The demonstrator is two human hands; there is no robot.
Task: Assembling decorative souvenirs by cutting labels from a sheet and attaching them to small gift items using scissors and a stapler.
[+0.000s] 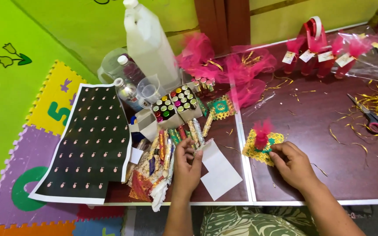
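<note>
— Our left hand (pixel 186 164) pinches a slim wrapped tube (pixel 197 133), with a white paper sheet (pixel 218 171) just beside it?
— Yes. Our right hand (pixel 292 164), fingers curled, grips a gold-and-green square (pixel 259 148) with its pink tuft (pixel 262 132) just above the fingers.

Person, seen from a head-worn camera: two bare hands, the left hand (pixel 186 164) and the right hand (pixel 292 165), each showing fingers and a forearm that runs down to the lower edge of the view. No sleeves, gloves, rings, watch or bracelets show on either hand, wrist or forearm. Below and between the two forearms a stretch of clothing (pixel 250 223) shows over the lap, a soft fabric printed with large leaf shapes in muted green, olive and pale cream.
</note>
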